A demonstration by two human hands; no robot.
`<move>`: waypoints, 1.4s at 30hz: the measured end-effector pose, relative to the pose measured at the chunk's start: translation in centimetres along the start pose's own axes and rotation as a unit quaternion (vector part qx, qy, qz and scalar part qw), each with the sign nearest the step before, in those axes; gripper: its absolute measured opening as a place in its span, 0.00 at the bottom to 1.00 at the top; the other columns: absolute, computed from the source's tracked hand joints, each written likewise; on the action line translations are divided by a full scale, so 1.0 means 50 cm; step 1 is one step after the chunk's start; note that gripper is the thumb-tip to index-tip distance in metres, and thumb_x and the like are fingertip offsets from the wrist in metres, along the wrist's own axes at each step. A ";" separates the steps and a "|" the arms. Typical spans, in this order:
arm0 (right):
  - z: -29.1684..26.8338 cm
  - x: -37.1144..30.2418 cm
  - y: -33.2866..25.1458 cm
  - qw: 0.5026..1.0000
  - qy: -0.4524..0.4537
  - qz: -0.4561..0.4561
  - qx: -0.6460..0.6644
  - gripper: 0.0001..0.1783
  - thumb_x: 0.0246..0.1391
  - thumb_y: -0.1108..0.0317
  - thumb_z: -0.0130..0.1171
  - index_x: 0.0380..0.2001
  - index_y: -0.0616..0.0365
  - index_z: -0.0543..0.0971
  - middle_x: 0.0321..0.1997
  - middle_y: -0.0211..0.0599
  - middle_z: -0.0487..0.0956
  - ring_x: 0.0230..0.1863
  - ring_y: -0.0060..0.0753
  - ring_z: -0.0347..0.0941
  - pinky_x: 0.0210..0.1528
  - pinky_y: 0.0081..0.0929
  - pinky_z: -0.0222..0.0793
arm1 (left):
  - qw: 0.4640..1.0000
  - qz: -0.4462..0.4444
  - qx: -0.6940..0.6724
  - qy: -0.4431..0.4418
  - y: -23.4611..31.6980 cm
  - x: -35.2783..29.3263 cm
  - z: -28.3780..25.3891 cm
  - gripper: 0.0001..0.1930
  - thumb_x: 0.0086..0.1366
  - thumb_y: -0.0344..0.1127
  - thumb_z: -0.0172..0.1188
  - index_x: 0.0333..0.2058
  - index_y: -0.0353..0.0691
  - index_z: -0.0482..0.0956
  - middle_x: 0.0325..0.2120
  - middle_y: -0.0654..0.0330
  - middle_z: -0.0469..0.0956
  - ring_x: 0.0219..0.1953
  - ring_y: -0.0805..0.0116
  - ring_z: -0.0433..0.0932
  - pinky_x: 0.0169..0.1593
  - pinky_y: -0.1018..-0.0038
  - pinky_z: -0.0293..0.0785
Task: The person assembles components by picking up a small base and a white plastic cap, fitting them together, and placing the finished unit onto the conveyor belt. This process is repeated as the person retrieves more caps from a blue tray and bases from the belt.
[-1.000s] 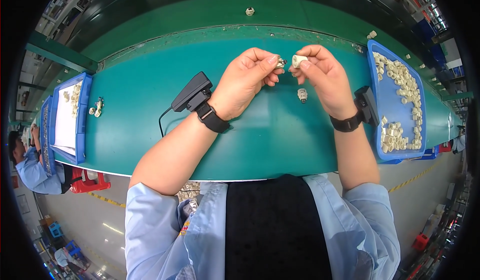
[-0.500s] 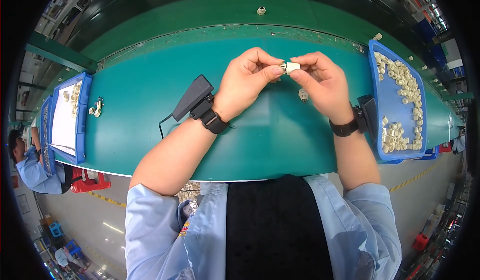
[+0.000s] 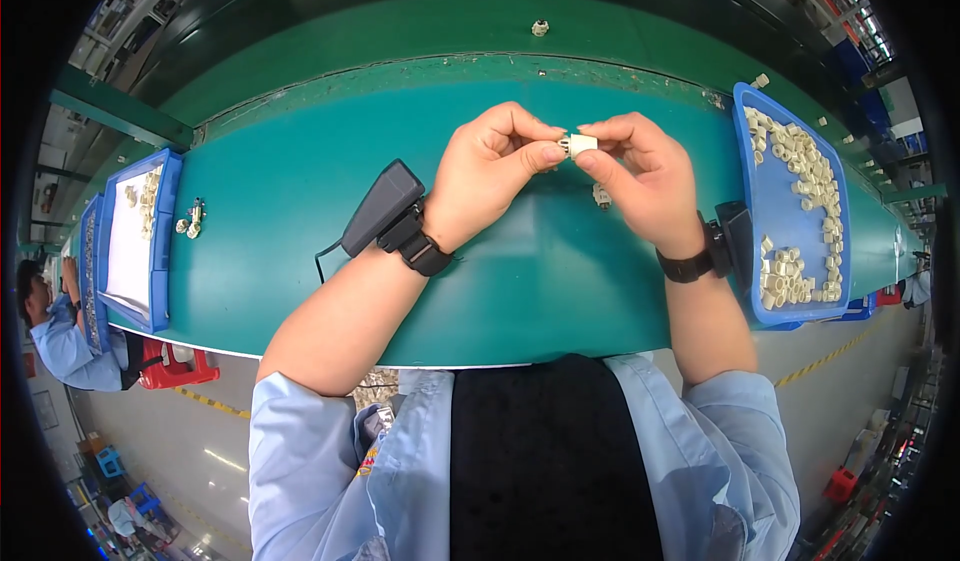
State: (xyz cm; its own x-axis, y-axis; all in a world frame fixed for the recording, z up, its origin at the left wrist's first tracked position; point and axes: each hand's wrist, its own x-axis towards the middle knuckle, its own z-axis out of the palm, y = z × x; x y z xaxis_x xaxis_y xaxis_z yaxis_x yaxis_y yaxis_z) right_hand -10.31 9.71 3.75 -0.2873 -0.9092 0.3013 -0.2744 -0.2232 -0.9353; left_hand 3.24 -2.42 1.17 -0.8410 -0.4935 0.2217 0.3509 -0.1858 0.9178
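My left hand (image 3: 495,166) and my right hand (image 3: 640,176) meet over the green bench, both pinching one small cream plastic part (image 3: 580,145) with a metal piece at its left end. Fingertips of both hands touch it. Another small part (image 3: 601,197) lies on the bench just under my right hand, partly hidden. Each wrist carries a black strapped device.
A blue tray (image 3: 800,251) with several cream parts stands at the right. Another blue tray (image 3: 125,251) with a white sheet sits at the left, small metal pieces (image 3: 192,219) beside it. A lone part (image 3: 540,28) rests on the far belt. Another person (image 3: 55,331) works at far left.
My hands came together: a second ago each held a separate piece a little apart, now the two pieces are joined between my fingertips. The part on the far belt drifted left.
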 end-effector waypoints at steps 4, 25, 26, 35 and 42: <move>-0.001 0.004 -0.001 0.999 -0.012 0.027 0.037 0.11 0.50 0.75 0.55 0.39 0.65 0.71 0.35 0.33 0.74 0.36 0.18 0.69 0.37 0.15 0.66 | 1.000 0.023 0.013 0.000 0.004 -0.004 0.004 0.05 0.56 0.25 0.57 0.31 0.34 0.71 0.31 0.60 0.75 0.34 0.76 0.74 0.39 0.81 0.72; 0.019 0.024 -0.022 0.980 0.008 -0.045 -0.192 0.11 0.45 0.73 0.59 0.35 0.63 0.75 0.30 0.31 0.76 0.26 0.17 0.69 0.27 0.15 0.65 | 0.998 0.043 -0.047 -0.008 -0.016 0.010 -0.004 0.06 0.56 0.25 0.57 0.32 0.35 0.70 0.30 0.61 0.75 0.35 0.76 0.73 0.41 0.80 0.70; 0.016 0.035 -0.024 0.977 0.010 -0.024 -0.211 0.11 0.44 0.72 0.60 0.33 0.63 0.76 0.29 0.31 0.76 0.26 0.17 0.69 0.27 0.15 0.65 | 0.998 0.042 -0.034 0.031 -0.021 0.013 -0.007 0.05 0.58 0.28 0.56 0.33 0.35 0.70 0.30 0.62 0.74 0.34 0.77 0.72 0.41 0.80 0.69; -0.314 0.322 0.134 0.671 -0.033 0.236 -0.703 0.17 0.37 0.58 0.58 0.24 0.62 0.78 0.25 0.47 0.78 0.26 0.43 0.75 0.32 0.34 0.71 | 0.988 -0.003 0.110 0.107 -0.073 0.052 -0.053 0.12 0.63 0.40 0.51 0.35 0.36 0.71 0.27 0.67 0.72 0.30 0.82 0.67 0.37 0.84 0.65; -0.335 0.340 0.129 0.693 -0.059 0.236 -0.679 0.20 0.37 0.56 0.60 0.30 0.60 0.78 0.36 0.47 0.77 0.38 0.45 0.74 0.42 0.35 0.69 | 0.989 -0.044 0.121 0.073 -0.070 0.047 -0.071 0.14 0.64 0.43 0.48 0.36 0.36 0.69 0.31 0.64 0.71 0.34 0.79 0.67 0.42 0.81 0.65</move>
State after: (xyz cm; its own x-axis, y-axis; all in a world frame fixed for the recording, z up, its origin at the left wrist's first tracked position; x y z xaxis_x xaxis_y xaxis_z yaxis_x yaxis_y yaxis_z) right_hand -32.34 -1.30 5.97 -0.5831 -0.8092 -0.0712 -0.8094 0.5714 0.1355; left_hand 1.49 -5.93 -2.71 -0.7895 -0.6048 0.1047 0.1561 -0.0328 0.9872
